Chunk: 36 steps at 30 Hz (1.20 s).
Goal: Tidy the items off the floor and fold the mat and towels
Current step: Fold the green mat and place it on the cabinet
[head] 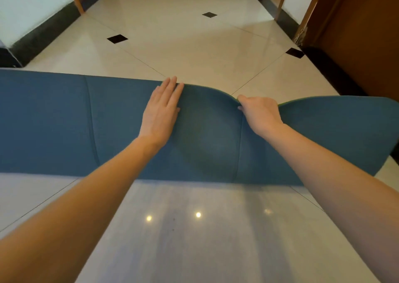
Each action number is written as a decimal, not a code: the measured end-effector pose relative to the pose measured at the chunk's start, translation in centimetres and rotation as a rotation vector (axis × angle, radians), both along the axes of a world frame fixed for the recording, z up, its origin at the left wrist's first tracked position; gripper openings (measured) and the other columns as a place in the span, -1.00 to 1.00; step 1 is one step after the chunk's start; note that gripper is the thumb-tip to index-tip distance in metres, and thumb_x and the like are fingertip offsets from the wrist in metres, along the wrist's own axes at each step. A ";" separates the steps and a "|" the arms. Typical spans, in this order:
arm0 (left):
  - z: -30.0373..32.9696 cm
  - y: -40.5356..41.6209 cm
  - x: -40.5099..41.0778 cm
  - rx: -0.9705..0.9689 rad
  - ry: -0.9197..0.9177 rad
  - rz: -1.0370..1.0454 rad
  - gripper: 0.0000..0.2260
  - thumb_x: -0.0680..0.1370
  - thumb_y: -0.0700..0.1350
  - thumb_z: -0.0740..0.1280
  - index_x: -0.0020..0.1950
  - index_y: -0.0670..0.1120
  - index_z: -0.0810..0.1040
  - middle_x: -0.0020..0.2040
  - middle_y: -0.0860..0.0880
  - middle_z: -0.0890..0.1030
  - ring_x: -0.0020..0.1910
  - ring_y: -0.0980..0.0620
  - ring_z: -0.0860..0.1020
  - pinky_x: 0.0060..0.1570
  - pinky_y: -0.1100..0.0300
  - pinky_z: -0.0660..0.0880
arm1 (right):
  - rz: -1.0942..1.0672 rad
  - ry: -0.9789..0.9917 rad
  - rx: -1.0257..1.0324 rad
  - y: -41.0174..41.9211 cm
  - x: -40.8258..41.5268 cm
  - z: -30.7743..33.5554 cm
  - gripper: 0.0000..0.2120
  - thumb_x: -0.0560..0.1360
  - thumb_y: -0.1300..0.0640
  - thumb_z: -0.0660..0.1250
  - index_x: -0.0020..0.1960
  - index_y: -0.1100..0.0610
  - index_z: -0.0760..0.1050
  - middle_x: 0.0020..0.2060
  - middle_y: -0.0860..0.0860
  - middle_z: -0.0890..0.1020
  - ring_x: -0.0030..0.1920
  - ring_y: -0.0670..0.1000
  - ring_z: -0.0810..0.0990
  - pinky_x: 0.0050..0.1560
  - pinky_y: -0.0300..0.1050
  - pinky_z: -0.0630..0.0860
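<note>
A long blue mat (54, 123) stretches across the tiled floor from the left edge to the right edge of the head view. Two crease lines cross it, and its middle bulges upward. My left hand (160, 110) lies flat on the mat with straight fingers reaching its far edge. My right hand (260, 112) grips the mat's far edge at a crease, fingers curled over it and pulling it into a dip. To the right of that hand the mat lifts off the floor, showing a thin green edge.
Glossy cream floor tiles (183, 36) with small black diamond insets surround the mat. A dark skirting and white wall (26, 8) stand at the far left. A brown wooden door (356, 34) and its frame stand at the right. Ceiling lights reflect in the near floor.
</note>
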State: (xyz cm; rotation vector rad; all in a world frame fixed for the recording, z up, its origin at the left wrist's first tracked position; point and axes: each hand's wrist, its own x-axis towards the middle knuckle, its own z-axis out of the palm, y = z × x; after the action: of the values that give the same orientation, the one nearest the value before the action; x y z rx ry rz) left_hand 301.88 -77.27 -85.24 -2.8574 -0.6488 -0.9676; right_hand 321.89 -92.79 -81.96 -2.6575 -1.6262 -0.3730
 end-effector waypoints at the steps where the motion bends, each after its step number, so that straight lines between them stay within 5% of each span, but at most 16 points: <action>1: -1.6 -1.1 -0.8 0.035 -0.034 -0.049 -0.54 0.51 -0.35 0.26 0.41 -0.27 0.30 0.41 -0.27 0.33 0.42 -0.22 0.25 0.43 0.00 0.10 | -0.017 -0.024 -0.001 0.4 0.2 -0.2 -0.84 0.53 0.27 0.28 -0.10 0.13 0.29 -0.23 0.10 0.60 -0.34 0.08 0.36 -0.45 -0.15 0.05; 4: -7.9 -4.8 -4.3 0.134 0.081 -0.234 -0.54 0.52 -0.22 0.21 0.43 -0.16 0.27 0.44 -0.18 0.29 0.46 -0.13 0.17 0.43 0.03 0.05 | -0.051 -0.081 0.056 1.7 0.7 -0.3 -0.90 0.52 0.27 0.31 -0.10 0.15 0.38 -0.29 0.09 0.61 -0.36 0.09 0.35 -0.23 -0.12 0.18; 7: -12.6 -5.3 -6.7 0.135 0.376 -0.174 -0.47 0.57 0.02 0.07 0.52 -0.06 0.08 0.53 -0.13 0.10 0.52 -0.08 -0.06 0.45 0.01 -0.04 | -0.102 -0.084 0.102 2.9 1.2 -0.5 -0.90 0.58 0.18 0.23 0.02 0.20 0.47 -0.16 0.13 0.63 -0.20 0.12 0.44 -0.01 -0.04 0.23; 9: -13.7 -3.9 -6.6 0.097 0.483 -0.082 -0.38 0.57 0.10 0.11 0.54 -0.06 -0.06 0.55 -0.11 0.02 0.52 -0.08 -0.11 0.45 0.00 -0.10 | -0.128 -0.099 0.095 3.5 1.3 -1.1 -0.64 0.53 0.17 0.30 0.29 0.22 0.35 0.18 0.16 0.52 0.17 0.16 0.43 0.23 0.01 0.20; 11: -13.7 -3.1 -5.8 0.067 0.594 -0.042 -0.27 0.51 0.13 0.24 0.53 -0.07 -0.05 0.52 -0.13 0.09 0.51 -0.10 -0.08 0.44 0.01 -0.10 | -0.126 -0.125 0.028 3.6 0.4 -1.8 -0.25 0.49 0.14 0.34 0.51 0.23 -0.02 0.48 0.18 0.15 0.47 0.18 0.10 0.43 0.09 0.02; 15: -14.1 -3.0 -3.9 -0.043 0.696 0.025 -0.13 0.40 0.25 0.37 0.51 -0.11 0.04 0.49 -0.15 0.19 0.48 -0.13 0.14 0.40 -0.01 0.15 | 0.061 -0.037 -0.155 2.1 -2.9 -5.3 -0.20 0.55 -0.03 0.23 0.53 0.16 -0.23 0.52 0.15 -0.21 0.51 0.17 -0.23 0.47 0.08 -0.13; 19: -15.2 -3.2 -2.9 -0.148 0.722 0.038 -0.17 0.47 0.37 0.00 0.49 -0.09 -0.30 0.51 -0.12 -0.24 0.49 -0.13 -0.23 0.42 0.02 -0.20 | 0.177 0.097 -0.408 -0.9 -4.5 -10.0 -0.15 0.53 -0.16 0.22 0.53 0.09 -0.27 0.51 0.10 -0.29 0.50 0.14 -0.29 0.48 0.08 -0.12; 23: -15.3 -3.7 -2.6 -0.184 0.807 0.037 -0.10 0.46 0.42 0.01 0.42 -0.07 -0.48 0.40 -0.09 -0.48 0.42 -0.10 -0.41 0.42 0.02 -0.30 | 0.166 0.205 -0.524 -2.7 -4.4 -12.9 -0.07 0.48 -0.25 0.24 0.53 0.08 -0.30 0.50 0.09 -0.31 0.50 0.13 -0.30 0.47 0.09 -0.13; 26: -15.7 -3.6 -3.1 -0.124 0.686 0.047 -0.18 0.48 0.36 0.02 0.53 -0.12 -0.17 0.52 -0.18 -0.11 0.50 -0.15 -0.08 0.42 -0.01 -0.05 | 0.171 0.250 -0.569 -3.0 -4.7 -14.2 -0.03 0.45 -0.28 0.26 0.52 0.04 -0.33 0.50 0.08 -0.32 0.50 0.12 -0.30 0.47 0.09 -0.14; 28: -15.7 -3.3 -3.4 -0.139 0.703 0.066 -0.21 0.46 0.29 0.22 0.51 -0.15 0.11 0.50 -0.20 0.08 0.47 -0.16 0.15 0.39 -0.02 0.09 | 0.157 0.293 -0.569 -2.9 -5.0 -14.9 -0.02 0.45 -0.27 0.27 0.51 0.02 -0.35 0.50 0.05 -0.32 0.50 0.11 -0.30 0.47 0.11 -0.15; 31: -16.0 -2.9 -3.5 -0.092 0.701 0.012 -0.29 0.17 0.14 0.58 0.22 -0.16 0.56 0.28 -0.20 0.52 0.21 -0.16 0.53 0.13 0.01 0.49 | 0.133 0.319 -0.547 -2.5 -5.2 -15.5 -0.08 0.49 -0.25 0.23 0.52 0.01 -0.34 0.50 0.04 -0.31 0.51 0.11 -0.29 0.47 0.14 -0.12; 34: -16.4 -3.0 -3.3 -0.085 0.688 -0.002 -0.36 0.08 0.03 0.64 0.09 -0.15 0.62 0.10 -0.18 0.62 0.05 -0.15 0.62 -0.04 0.05 0.56 | 0.125 0.316 -0.551 -2.1 -5.4 -16.1 -0.18 0.53 -0.23 0.15 0.52 0.01 -0.30 0.51 0.08 -0.28 0.51 0.15 -0.24 0.47 0.16 -0.08; 36: -16.7 -3.4 -3.0 -0.119 0.692 -0.008 -0.39 0.20 -0.04 0.61 0.19 -0.16 0.58 0.19 -0.19 0.58 0.15 -0.15 0.57 0.07 0.06 0.52 | 0.128 0.333 -0.581 -1.9 -5.3 -16.3 -0.24 0.56 -0.20 0.11 0.53 0.02 -0.26 0.52 0.10 -0.22 0.51 0.17 -0.20 0.47 0.16 -0.07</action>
State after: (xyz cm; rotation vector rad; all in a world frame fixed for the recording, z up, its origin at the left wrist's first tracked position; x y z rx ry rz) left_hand 298.85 -80.66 -101.94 -2.9916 -0.6195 0.0963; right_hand 316.55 -94.73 -98.30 -2.7307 -1.9985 0.6053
